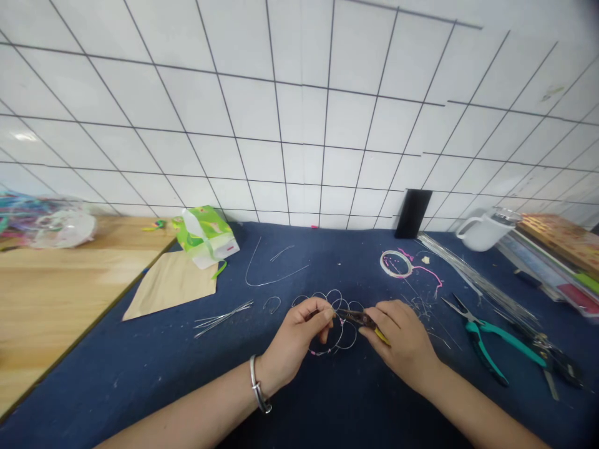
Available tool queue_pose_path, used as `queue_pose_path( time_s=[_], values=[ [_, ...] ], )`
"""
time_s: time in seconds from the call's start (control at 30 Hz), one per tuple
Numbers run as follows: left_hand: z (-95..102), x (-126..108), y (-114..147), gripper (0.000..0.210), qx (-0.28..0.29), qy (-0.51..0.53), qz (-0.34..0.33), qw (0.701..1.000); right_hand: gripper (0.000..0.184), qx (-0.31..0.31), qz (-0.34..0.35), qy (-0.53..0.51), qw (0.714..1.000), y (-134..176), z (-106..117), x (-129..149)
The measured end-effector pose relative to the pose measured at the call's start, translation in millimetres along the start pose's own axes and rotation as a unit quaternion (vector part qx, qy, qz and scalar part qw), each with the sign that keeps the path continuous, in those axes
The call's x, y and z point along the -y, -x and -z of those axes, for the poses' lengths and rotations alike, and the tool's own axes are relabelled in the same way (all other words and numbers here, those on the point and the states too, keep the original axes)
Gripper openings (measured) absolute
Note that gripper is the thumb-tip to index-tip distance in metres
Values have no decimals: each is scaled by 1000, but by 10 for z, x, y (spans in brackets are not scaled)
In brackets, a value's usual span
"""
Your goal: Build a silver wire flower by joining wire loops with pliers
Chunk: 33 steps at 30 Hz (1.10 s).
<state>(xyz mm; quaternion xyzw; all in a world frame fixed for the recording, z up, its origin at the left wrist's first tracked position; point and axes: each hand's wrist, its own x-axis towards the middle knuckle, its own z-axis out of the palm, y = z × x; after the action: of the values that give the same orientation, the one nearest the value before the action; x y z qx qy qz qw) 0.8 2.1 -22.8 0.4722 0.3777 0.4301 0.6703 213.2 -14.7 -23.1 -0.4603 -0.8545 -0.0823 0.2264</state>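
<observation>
My left hand (pixel 299 333) is closed, with thumb and forefinger pinching a wire ring piece (pixel 345 347) made of several thin silver loops. Pink thread or beads show along the lower part of its main ring. In my closed right hand (pixel 403 337) is a pair of pliers (pixel 355 316) with dark jaws and a yellow handle. The jaws point left and meet the wire close to my left fingertips. Exactly how they grip it is too small to tell. On the cloth, left of my left hand, lies a small wire loop (pixel 272 304).
Teal-handled pliers (pixel 489 330) lie at right, near wire scraps (pixel 428 312) and a long wire bundle (pixel 482 277). A white ring with pink thread (pixel 382 264) is behind. Cut wires (pixel 223 318), a brown paper sheet (pixel 175 280) and a green tissue pack (pixel 206 234) lie left. A white mug (pixel 486 231) stands back right.
</observation>
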Motion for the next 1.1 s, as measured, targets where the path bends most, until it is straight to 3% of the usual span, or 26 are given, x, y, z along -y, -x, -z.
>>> queue_pose_path(
  time_s=[0.2,0.57,0.87,1.1],
  values=[
    [-8,5,-4,17,8,32,15,999,22,-21,21,28,999,19,-1,2],
    [-32,8,15,21,-19,-10,10,1000,23,-18,21,76,997,13,34,61],
    [-24,16,11,20,-27,-36,-1,999,28,-7,61,100,993,15,69,54],
    [-13,10,14,20,-24,-48,-10,999,22,-21,29,69,997,10,33,40]
  ],
)
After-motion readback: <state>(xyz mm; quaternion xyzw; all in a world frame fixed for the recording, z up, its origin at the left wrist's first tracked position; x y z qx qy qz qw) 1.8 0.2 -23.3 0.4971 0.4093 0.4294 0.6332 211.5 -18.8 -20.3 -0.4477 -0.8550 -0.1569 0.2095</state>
